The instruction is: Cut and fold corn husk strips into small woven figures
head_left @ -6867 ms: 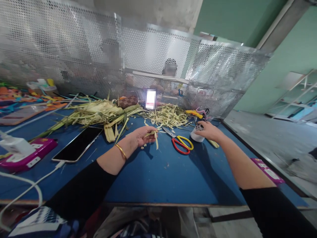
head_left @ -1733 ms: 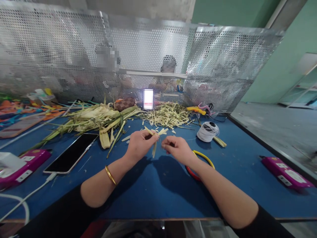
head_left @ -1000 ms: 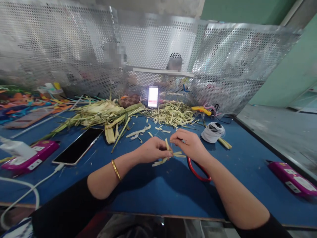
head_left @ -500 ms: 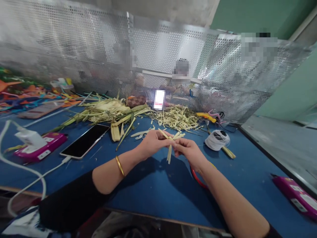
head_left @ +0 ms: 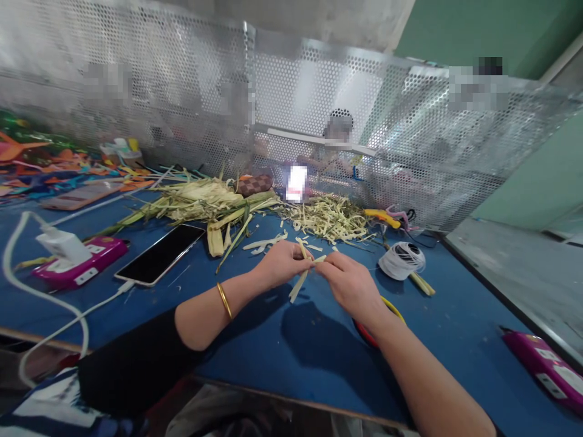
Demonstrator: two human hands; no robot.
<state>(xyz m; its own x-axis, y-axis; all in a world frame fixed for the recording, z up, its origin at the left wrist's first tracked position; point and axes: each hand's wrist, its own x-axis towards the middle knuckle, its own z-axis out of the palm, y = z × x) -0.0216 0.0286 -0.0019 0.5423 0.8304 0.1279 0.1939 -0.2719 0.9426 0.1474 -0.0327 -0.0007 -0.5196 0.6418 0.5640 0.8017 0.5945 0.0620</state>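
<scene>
Over the blue table (head_left: 291,340), my left hand (head_left: 280,265) pinches a small bundle of pale leaf strips (head_left: 304,271). My right hand (head_left: 350,285) is closed on the same strips from the right, fingertips meeting the left hand's. One strip end hangs down below the hands, others stick up. Red and yellow scissors (head_left: 387,306) lie under my right wrist, mostly hidden. A white spool of thread (head_left: 402,260) stands just right of the hands.
Long green-yellow leaves (head_left: 195,203) and a heap of cut strips (head_left: 330,216) lie at the back by a perforated metal screen (head_left: 319,109), with people behind it. A black phone (head_left: 160,253) on a cable and a pink power strip (head_left: 79,268) lie left, another pink strip (head_left: 544,370) far right.
Both hands have stayed together on the strips and turned them, so the bundle's ends point differently. The camera has swung a little left and up.
</scene>
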